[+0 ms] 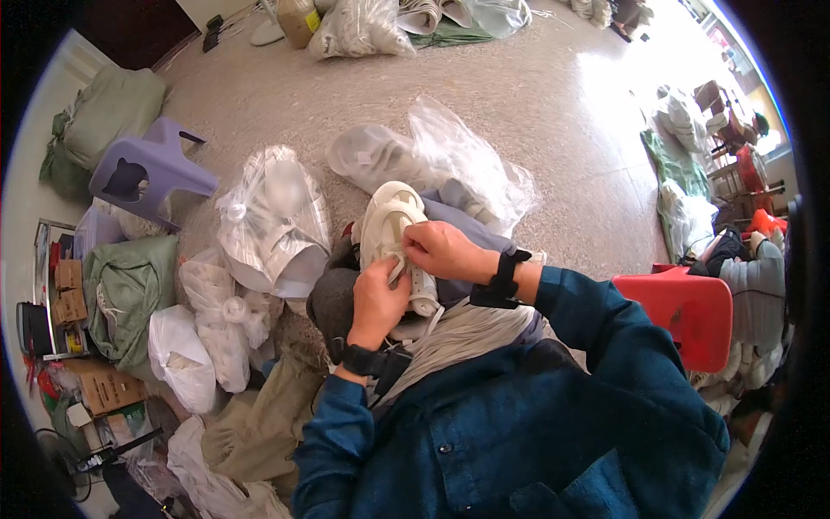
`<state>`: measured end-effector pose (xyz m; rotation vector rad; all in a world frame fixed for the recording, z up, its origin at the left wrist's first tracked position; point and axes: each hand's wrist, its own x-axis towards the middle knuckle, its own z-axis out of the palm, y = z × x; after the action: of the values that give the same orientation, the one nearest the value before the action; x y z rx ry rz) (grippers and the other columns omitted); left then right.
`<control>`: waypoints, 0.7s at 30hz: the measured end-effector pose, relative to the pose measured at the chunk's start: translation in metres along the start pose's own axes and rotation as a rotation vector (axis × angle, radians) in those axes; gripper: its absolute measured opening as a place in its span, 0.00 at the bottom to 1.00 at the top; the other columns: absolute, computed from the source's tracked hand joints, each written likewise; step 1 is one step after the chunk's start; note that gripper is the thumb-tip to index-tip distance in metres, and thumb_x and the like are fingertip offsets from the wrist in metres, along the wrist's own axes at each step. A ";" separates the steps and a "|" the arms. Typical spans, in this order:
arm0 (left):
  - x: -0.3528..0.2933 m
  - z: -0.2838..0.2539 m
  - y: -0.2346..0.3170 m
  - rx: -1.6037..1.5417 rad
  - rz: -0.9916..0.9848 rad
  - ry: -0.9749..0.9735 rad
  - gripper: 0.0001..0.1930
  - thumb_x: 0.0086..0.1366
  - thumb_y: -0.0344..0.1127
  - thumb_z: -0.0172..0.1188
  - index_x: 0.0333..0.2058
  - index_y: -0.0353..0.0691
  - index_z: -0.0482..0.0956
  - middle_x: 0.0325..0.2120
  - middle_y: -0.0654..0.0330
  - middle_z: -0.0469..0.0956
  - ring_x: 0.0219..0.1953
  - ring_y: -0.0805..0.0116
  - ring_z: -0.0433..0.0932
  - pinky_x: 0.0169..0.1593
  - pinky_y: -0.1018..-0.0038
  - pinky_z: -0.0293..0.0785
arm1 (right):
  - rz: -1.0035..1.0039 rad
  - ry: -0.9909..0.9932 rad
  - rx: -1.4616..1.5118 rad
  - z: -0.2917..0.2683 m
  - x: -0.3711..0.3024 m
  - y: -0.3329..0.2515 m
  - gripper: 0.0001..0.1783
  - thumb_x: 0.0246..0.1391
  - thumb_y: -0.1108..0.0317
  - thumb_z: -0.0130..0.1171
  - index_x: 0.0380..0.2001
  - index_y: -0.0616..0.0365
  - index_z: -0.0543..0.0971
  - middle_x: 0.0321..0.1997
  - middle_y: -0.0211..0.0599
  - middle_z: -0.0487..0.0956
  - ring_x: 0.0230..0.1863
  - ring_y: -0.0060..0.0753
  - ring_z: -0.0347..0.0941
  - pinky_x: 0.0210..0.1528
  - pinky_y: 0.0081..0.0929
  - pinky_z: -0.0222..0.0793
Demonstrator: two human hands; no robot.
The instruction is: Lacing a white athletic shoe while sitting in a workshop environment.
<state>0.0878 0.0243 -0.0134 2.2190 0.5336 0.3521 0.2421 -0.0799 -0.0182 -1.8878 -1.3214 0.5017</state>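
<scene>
A cream-white shoe (387,227) rests over my lap, toe pointing away from me, with another pale shoe part beside it. My left hand (379,303) is closed near its opening, pinching a white shoelace (397,271) between thumb and finger. Over the lacing area, the closed fingers of my right hand (445,253) pinch the lace too; the fingertips partly hide it. A thick bundle of loose pale laces (467,342) lies across my lap. Both wrists wear black straps.
Clear plastic bags of pale shoe parts (275,221) stand on the floor ahead, another clear bag (471,164) beyond the shoe. A purple stool (156,169) and green sacks (130,281) are at left. At right is a red stool (679,320); more bags (361,30) lie at the far side.
</scene>
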 end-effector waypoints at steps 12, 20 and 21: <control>0.014 -0.015 -0.008 0.088 0.153 0.132 0.11 0.59 0.28 0.63 0.41 0.32 0.79 0.32 0.51 0.75 0.34 0.51 0.78 0.36 0.63 0.74 | -0.077 0.247 0.103 0.004 -0.019 -0.008 0.05 0.54 0.74 0.55 0.35 0.62 0.74 0.32 0.51 0.78 0.36 0.58 0.75 0.37 0.47 0.71; 0.024 -0.014 0.006 0.346 0.082 -0.093 0.17 0.56 0.28 0.63 0.46 0.37 0.76 0.39 0.52 0.74 0.38 0.45 0.79 0.40 0.55 0.77 | -0.020 0.189 0.111 0.003 -0.026 -0.017 0.13 0.53 0.74 0.57 0.42 0.61 0.72 0.38 0.50 0.73 0.37 0.59 0.74 0.38 0.45 0.71; 0.026 -0.012 0.008 0.345 0.084 -0.096 0.17 0.56 0.28 0.63 0.46 0.37 0.76 0.39 0.52 0.74 0.38 0.45 0.79 0.40 0.55 0.77 | -0.030 0.184 0.071 0.003 -0.027 -0.017 0.14 0.52 0.73 0.58 0.44 0.61 0.72 0.38 0.50 0.72 0.37 0.59 0.74 0.38 0.46 0.71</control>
<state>0.1070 0.0402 0.0024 2.5828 0.4781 0.2068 0.2190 -0.1005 -0.0097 -1.8070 -1.1937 0.3466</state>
